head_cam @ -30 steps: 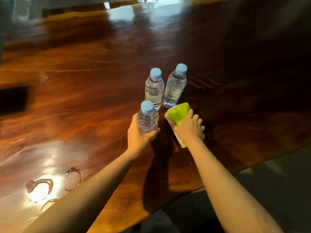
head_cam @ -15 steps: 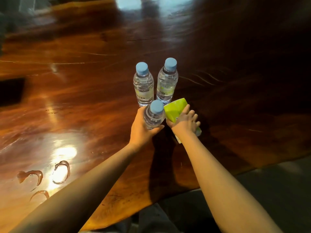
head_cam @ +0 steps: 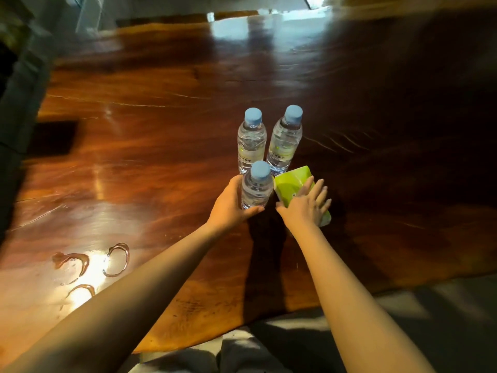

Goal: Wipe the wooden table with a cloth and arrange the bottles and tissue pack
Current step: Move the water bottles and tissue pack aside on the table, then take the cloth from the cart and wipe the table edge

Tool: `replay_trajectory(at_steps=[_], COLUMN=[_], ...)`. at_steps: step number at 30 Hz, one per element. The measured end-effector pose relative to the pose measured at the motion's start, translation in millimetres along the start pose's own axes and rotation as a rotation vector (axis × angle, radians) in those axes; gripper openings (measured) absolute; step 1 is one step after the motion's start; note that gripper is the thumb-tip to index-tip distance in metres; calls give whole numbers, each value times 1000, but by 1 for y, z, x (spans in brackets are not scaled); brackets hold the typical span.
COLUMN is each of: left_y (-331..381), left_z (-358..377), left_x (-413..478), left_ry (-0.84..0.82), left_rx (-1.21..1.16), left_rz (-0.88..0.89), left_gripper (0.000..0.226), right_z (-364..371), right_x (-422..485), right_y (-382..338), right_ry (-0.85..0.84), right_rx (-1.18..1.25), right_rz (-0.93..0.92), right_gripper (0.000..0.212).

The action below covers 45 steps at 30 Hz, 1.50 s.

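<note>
Three clear water bottles with blue caps stand upright on the dark wooden table (head_cam: 150, 146). Two stand side by side at the back, the left bottle (head_cam: 251, 141) and the right bottle (head_cam: 284, 141). My left hand (head_cam: 231, 204) is wrapped around the near bottle (head_cam: 256, 188), which stands just in front of them. A green tissue pack (head_cam: 291, 183) lies flat to the right of the near bottle. My right hand (head_cam: 306, 204) rests on the pack with fingers spread flat. No cloth is in view.
Wet ring marks (head_cam: 88, 262) shine on the table at the near left. The table's front edge (head_cam: 269, 323) runs just below my forearms, with grey floor beyond it. A dark recess (head_cam: 53, 138) sits at the left side.
The near bottle has slid to the right and back, closer to the two rear bottles and the tissue pack. My right hand's fingers have flattened out on the pack.
</note>
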<state>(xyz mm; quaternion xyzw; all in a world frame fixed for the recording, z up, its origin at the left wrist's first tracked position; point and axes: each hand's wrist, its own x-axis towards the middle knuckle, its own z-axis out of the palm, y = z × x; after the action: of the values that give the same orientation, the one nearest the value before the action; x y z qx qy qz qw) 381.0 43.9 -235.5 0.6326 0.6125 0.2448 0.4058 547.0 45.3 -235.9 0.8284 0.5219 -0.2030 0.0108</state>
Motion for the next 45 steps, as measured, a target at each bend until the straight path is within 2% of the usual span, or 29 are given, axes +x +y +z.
replay_trajectory(at_steps=[4,7,10,12,15,18,23,30,33,36,40,45], left_y=[-14,-27,-41,-50,-62,-73,-100,-151,-170,-182,-187,-179], left_z=[-32,-64,-98,-121,-156,-193,-256,-316,-331,-341,-346,-338], left_x=[-12,-29,-51,-70,-106,-150,-240,-380,-442,-501,-570,-636], left_ry=[-96,-167,-247,-321,-349,-267,-99,220,343,434,502,728], left_rx=[258,355,448,495,520,513,481,355,296,237,189,60], left_rz=[-65,-142,-213,-263,-314,-343,-437,-669,-797,-904,-987,-1182], left_gripper=[71,68,64,62,62,59,58,58,65,65,60,55], right_z=[-3,-3,0,2,7,13,28,58,74,92,108,127], right_x=[-23,-45,-71,-88,-114,-146,-213,-340,-402,-461,-534,-614], right_y=[-16,-30,-46,-59,-91,-134,-212,-306,-335,-358,-385,-403], right_ry=[59,50,-92,-228,-429,-503,-495,-494,-522,-544,-578,-604], right_rx=[-49,-131,-255,-344,-409,-445,-469,-443,-460,-591,-727,-832], right_rz=[-69,-95,-63,-63,-183,-332,-621,-1006,-1196,-1350,-1586,-1967], right_gripper=[90,83,81,65,49,53,58,61,66,73,65,58])
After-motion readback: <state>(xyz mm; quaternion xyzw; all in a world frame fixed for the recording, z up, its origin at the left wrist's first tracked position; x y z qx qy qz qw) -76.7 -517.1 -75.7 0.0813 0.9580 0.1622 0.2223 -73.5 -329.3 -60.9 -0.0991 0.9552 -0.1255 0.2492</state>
